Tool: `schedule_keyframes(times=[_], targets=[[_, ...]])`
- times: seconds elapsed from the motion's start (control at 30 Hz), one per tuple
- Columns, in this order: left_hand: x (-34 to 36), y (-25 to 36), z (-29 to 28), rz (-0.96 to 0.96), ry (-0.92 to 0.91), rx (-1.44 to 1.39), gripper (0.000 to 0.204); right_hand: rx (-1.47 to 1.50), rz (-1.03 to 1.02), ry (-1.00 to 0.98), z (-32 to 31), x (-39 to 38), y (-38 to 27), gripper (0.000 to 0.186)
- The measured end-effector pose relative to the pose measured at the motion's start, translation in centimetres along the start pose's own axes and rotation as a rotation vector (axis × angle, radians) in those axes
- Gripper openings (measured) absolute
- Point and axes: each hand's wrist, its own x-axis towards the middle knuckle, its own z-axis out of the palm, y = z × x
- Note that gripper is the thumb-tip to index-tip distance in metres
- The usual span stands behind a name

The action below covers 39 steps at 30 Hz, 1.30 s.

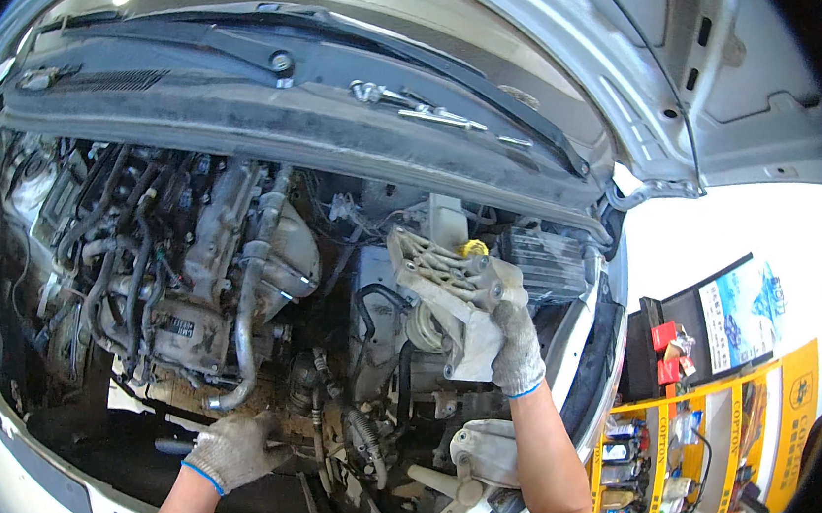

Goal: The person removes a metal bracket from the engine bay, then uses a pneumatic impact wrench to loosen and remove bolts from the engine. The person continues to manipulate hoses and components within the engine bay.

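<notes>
I see an open car engine bay with a dirty engine [227,219] at left, crossed by hoses and pipes. My right hand [519,351], in a grey knit glove, is closed on a cast metal bracket [449,275] with a ribbed face, held up over the right half of the bay beside a yellow cap [474,248]. Low in the bay, my left hand [234,452], gloved the same way, has its thumb apart from the fingers, whose tips reach toward dark parts under the engine. Another metal bracket [483,451] sits at lower right, behind my right forearm.
Loose metal tools [416,104] lie on the cowl below the windscreen. The raised bonnet [742,110] hangs over the upper right. Beyond the right fender stand a yellow shelf unit [776,470] with assorted items, red boxes [663,335] and a display board [738,308].
</notes>
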Motion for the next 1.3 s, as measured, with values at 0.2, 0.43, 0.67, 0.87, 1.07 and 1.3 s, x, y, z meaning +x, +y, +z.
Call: schedule_keyframes(times=[0.2, 0.43, 0.67, 0.87, 1.07, 1.3], targets=[[-0.3, -1.2, -0.5, -0.061, 0.162, -0.131, 0.065, 0.258, 0.289, -0.255, 3.0, -3.0, 0.0, 0.047], [-0.9, -1.8, -0.7, -0.203, 0.198, -0.168, 0.056, -0.717, -0.127, -0.351, 9.5, -6.0, 4.4, 0.051], [-0.7, -2.5, 0.1, -0.272, 0.056, -0.059, 0.064, -0.896, 0.405, -0.466, 13.8, -8.2, 10.4, 0.086], [-0.7, -1.5, 0.0, -0.217, -0.003, -0.114, 0.055, -1.298, 0.53, -0.435, 15.2, -9.2, 19.4, 0.097], [-0.5, 0.3, -0.7, -0.282, -0.094, 0.019, 0.053, -1.336, 0.159, -0.244, 13.7, -10.0, 31.2, 0.062], [0.3, -0.7, 0.4, -0.347, 0.026, -0.073, 0.041, -1.691, -0.131, 0.047, 15.7, -9.3, 38.6, 0.031]])
